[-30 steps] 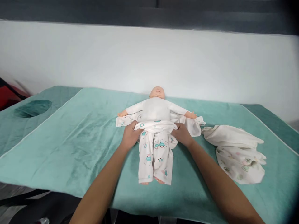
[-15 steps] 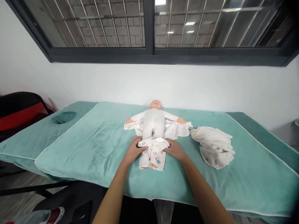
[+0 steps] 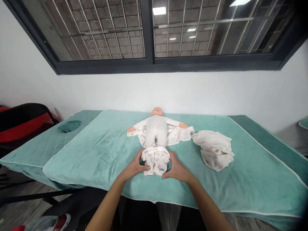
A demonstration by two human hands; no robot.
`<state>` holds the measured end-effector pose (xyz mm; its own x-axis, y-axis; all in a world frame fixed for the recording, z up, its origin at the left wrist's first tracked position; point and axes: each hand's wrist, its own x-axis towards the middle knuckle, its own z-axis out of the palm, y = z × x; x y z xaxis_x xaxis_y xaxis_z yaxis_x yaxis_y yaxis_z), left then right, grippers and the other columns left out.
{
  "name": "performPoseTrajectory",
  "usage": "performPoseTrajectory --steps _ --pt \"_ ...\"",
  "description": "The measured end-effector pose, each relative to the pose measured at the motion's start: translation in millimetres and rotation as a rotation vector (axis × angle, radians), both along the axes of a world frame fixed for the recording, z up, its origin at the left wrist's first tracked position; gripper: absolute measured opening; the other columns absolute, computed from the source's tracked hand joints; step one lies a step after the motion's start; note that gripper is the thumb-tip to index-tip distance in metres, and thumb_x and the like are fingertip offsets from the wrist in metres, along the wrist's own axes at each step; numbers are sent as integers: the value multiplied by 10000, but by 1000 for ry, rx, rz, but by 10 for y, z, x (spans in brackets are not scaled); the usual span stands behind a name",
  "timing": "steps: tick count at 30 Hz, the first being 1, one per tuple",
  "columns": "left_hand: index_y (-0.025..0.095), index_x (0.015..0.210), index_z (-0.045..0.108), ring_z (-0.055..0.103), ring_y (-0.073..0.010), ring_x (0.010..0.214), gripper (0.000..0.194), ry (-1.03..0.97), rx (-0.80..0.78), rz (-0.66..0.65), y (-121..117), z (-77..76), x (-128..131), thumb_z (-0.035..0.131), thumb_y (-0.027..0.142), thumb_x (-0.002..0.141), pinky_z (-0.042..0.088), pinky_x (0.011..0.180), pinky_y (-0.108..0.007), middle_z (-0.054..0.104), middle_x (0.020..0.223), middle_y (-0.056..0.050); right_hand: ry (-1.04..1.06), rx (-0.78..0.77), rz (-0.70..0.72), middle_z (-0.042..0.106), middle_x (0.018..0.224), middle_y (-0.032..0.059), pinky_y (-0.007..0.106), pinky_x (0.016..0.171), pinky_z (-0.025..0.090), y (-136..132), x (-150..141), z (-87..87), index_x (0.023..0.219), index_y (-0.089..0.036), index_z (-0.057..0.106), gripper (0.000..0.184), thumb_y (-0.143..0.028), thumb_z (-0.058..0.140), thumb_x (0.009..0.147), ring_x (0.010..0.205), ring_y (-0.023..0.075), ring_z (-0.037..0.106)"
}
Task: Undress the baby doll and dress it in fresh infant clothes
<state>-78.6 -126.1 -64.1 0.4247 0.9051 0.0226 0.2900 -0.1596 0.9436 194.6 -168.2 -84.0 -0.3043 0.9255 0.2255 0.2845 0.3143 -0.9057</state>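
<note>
A baby doll [image 3: 156, 126] with a white cloth body lies on its back, its head toward the wall and its arms spread. Small printed white trousers [image 3: 156, 158] are bunched around its lower legs. My left hand [image 3: 135, 167] cups the trousers from the left, thumb against one leg and fingers at the upper edge, with a gap between. On the other side my right hand [image 3: 178, 168] is curved, thumb and fingers wide apart, touching the trousers' side. A printed white top [image 3: 179, 134] lies spread open under the doll.
Crumpled white printed clothing [image 3: 215, 149] lies on the green padded bed [image 3: 96, 154] to the right. The bed has a face hole [image 3: 69, 126] at the left. Behind are a white wall and a barred window; a black-and-red chair [image 3: 26, 125] stands left.
My thumbs have moved from the trousers' waist down toward the leg ends, and the right hand has opened wider. The trousers look more bunched. The camera view has tilted up slightly.
</note>
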Motion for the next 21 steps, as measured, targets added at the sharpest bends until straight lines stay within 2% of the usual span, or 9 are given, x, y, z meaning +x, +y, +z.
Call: performPoseTrajectory --steps 4,7,10,14,16,17,19,20,21 --pt "280 1522 222 323 -312 1439 1101 155 9 -135 -139 151 -42 848 439 630 288 1186 -451 307 1567 -122 -136 117 -178 439 1371 123 505 1087 363 -104 -115 -62 1410 -251 359 1102 -495 907 485 1307 358 413" --pt "253 1539 202 340 -339 1423 1197 240 132 -109 -200 155 26 869 475 571 295 1177 -476 340 1542 -142 -171 127 -213 545 1237 106 491 984 437 -119 -144 6 1300 -246 464 865 -482 862 569 1173 349 517" --pt "264 1515 310 469 -362 1310 1078 334 231 -32 -287 118 119 838 490 603 386 1094 -478 476 1459 -125 -237 115 -214 626 1054 77 454 871 471 -140 -142 93 1111 -231 561 549 -435 793 657 1002 319 584" --pt "309 1435 466 623 -354 1071 737 432 192 -1 -466 193 170 707 444 752 482 902 -441 659 1266 -72 -330 46 -209 648 856 44 411 757 472 -222 -107 191 910 -225 594 276 -362 718 705 836 280 598" --pt "321 1419 490 643 -331 1048 682 396 163 -54 -535 344 141 681 390 767 488 889 -408 682 1235 -43 -264 -27 -112 671 886 34 385 751 481 -273 -45 296 976 -219 621 286 -345 699 732 819 252 607" --pt "328 1411 500 647 -320 1051 679 372 146 -99 -551 455 115 683 359 757 490 892 -392 684 1234 -27 -218 -83 -5 685 943 30 369 764 490 -290 -1 379 1049 -216 631 351 -347 710 734 844 242 616" --pt "343 1353 563 656 -300 1039 643 364 109 -225 -536 741 49 696 308 725 500 874 -359 698 1202 6 -164 -213 278 689 1079 20 339 799 503 -294 98 618 1189 -225 626 533 -373 768 697 936 237 624" --pt "344 1276 625 666 -289 999 561 386 97 -297 -508 911 18 689 289 721 508 837 -342 717 1139 17 -188 -281 423 693 1085 11 323 791 507 -277 142 771 1182 -230 649 558 -383 799 667 953 238 626" --pt "337 1170 684 672 -279 953 448 426 92 -374 -469 1092 -8 689 297 724 510 797 -329 731 1067 18 -223 -323 502 704 1055 4 307 774 506 -247 177 942 1138 -233 681 531 -394 814 649 935 232 631"
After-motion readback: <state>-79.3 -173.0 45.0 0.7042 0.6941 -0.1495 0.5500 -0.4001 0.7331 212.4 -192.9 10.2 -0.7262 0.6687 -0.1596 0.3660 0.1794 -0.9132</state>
